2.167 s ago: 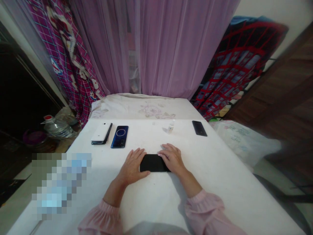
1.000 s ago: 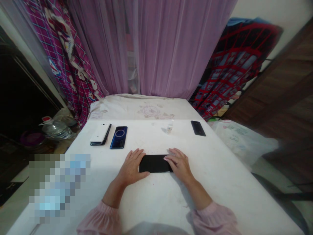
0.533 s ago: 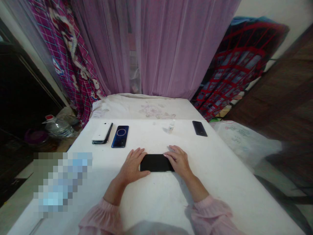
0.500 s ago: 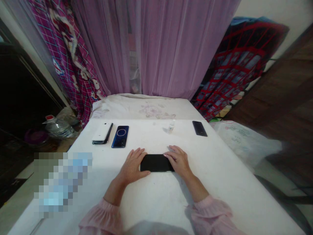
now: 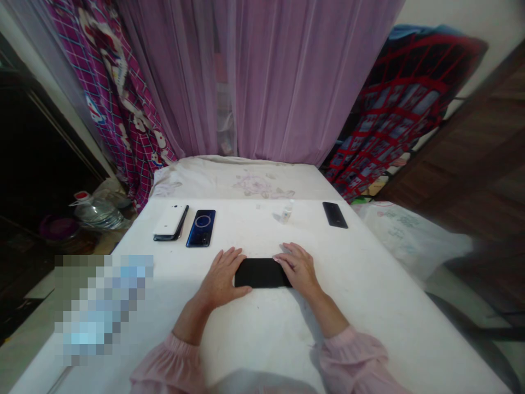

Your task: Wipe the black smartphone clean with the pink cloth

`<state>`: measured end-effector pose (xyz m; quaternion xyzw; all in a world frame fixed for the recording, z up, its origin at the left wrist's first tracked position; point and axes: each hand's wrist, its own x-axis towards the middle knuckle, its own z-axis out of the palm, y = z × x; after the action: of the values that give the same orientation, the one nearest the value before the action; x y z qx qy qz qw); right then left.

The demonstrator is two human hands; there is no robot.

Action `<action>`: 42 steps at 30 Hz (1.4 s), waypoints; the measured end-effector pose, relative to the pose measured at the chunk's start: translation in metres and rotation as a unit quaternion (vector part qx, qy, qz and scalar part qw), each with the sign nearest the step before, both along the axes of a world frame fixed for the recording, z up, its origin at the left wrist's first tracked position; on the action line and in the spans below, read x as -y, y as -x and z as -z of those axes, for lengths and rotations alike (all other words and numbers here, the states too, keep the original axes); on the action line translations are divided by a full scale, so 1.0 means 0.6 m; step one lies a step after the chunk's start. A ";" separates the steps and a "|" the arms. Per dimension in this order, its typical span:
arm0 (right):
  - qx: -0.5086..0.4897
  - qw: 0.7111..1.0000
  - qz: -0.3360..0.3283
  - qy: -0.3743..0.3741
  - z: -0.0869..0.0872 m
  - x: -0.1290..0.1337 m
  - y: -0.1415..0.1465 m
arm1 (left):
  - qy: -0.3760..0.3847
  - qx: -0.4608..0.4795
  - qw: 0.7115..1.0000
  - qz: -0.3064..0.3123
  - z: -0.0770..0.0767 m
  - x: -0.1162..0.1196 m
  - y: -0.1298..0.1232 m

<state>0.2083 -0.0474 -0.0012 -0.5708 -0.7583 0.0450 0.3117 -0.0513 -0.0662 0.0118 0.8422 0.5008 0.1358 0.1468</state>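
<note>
Seemingly mid-work, cannot judge the share done or left: at nine o'clock, gripping the black phone [image 5: 258,272] with the left hand [image 5: 220,278], thumb and fingers astride its end; at centre, lying flat on the white table [image 5: 254,331], glossy, dark-screened; at three o'clock, apparently pinching a pale scrap [image 5: 276,258] by the far edge with the right hand [image 5: 298,267]

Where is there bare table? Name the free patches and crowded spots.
Ample: right of the right hand, in front of the dark phone. Smaller: between that phone and the small bottle. Crowded: back left, where the blue phone lies beside stacked phones; and the middle, where both hands meet the black phone. The pixelated patch can't be judged.
</note>
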 end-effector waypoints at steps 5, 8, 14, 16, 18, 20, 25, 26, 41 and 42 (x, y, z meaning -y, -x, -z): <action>-0.007 1.000 -0.022 -0.006 0.004 0.011 -0.004 | -0.014 0.009 1.000 -0.004 0.004 0.001 0.000; -0.005 0.998 -0.063 -0.004 0.007 0.042 -0.029 | -0.013 0.011 1.000 -0.003 0.005 0.001 -0.001; 0.028 0.992 -0.121 0.016 -0.009 0.072 -0.041 | -0.005 0.001 1.000 -0.009 0.000 0.001 -0.004; 0.036 0.989 -0.139 0.024 -0.017 0.071 -0.020 | -0.005 0.000 1.000 -0.008 0.001 0.001 -0.004; 0.038 0.987 -0.151 0.028 -0.024 0.069 0.004 | -0.008 0.001 1.000 -0.005 0.002 0.001 -0.003; 0.038 0.987 -0.153 0.028 -0.027 0.067 0.017 | -0.012 0.004 1.000 -0.002 0.003 0.001 -0.002; 0.052 0.990 -0.131 0.028 -0.022 0.070 -0.020 | -0.012 -0.003 1.000 -0.006 0.003 0.000 -0.002; 0.054 0.990 -0.125 0.026 -0.020 0.071 -0.033 | -0.011 -0.005 1.000 -0.007 0.003 0.000 -0.002; 0.040 0.989 -0.134 0.046 -0.025 0.071 -0.007 | -0.011 -0.002 1.000 -0.007 0.002 0.000 -0.003; 0.042 0.990 -0.129 0.047 -0.025 0.072 -0.019 | -0.010 -0.001 1.000 -0.008 0.002 0.000 -0.003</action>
<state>0.2200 -0.0905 0.0136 -0.4837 -0.8349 0.0965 0.2443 -0.0492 -0.0664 0.0105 0.8399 0.5059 0.1415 0.1367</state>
